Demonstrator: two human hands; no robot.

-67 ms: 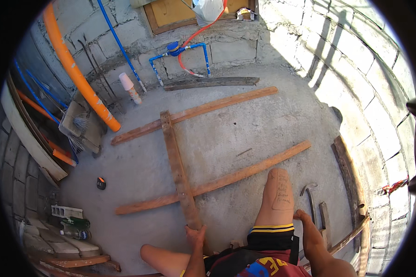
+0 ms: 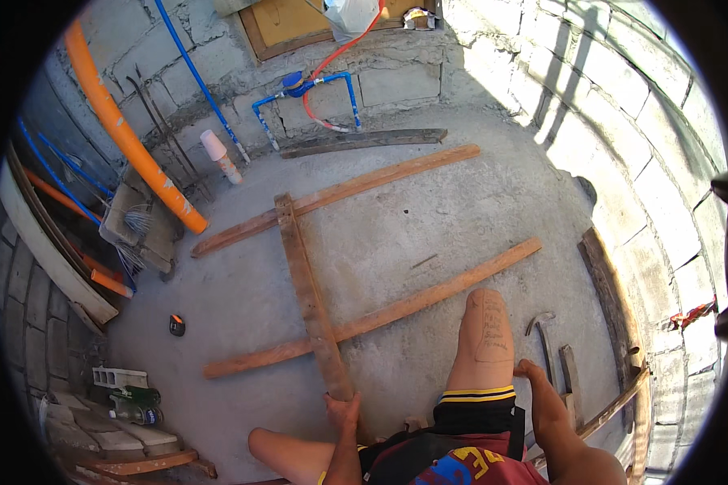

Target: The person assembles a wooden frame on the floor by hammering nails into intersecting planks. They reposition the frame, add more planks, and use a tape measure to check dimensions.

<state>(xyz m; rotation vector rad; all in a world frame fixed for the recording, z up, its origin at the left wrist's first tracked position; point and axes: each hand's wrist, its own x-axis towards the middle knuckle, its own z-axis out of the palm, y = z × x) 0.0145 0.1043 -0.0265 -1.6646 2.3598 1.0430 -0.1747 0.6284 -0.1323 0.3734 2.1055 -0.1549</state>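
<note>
A wooden plank (image 2: 306, 279) lies crosswise over two long wooden battens, the far batten (image 2: 356, 187) and the near batten (image 2: 429, 303). My left hand (image 2: 344, 411) is wrapped round the plank's near end. Beside my right thigh is my right hand (image 2: 529, 372), its fingers curled; whatever they may hold is hidden. Just right of that hand, a claw hammer (image 2: 547, 347) lies on the concrete floor, with a short piece of wood (image 2: 570, 376) alongside.
A black and orange tape measure (image 2: 177, 325) sits at left. Behind the battens are a dark wood strip (image 2: 364, 144), a blue water meter (image 2: 294, 82) and an orange pipe (image 2: 133, 153). Green bottles (image 2: 136, 404) lie lower left; timber (image 2: 611, 291) lines the right wall.
The whole view has shifted slightly. My hands, the plank and the battens keep their places relative to each other.
</note>
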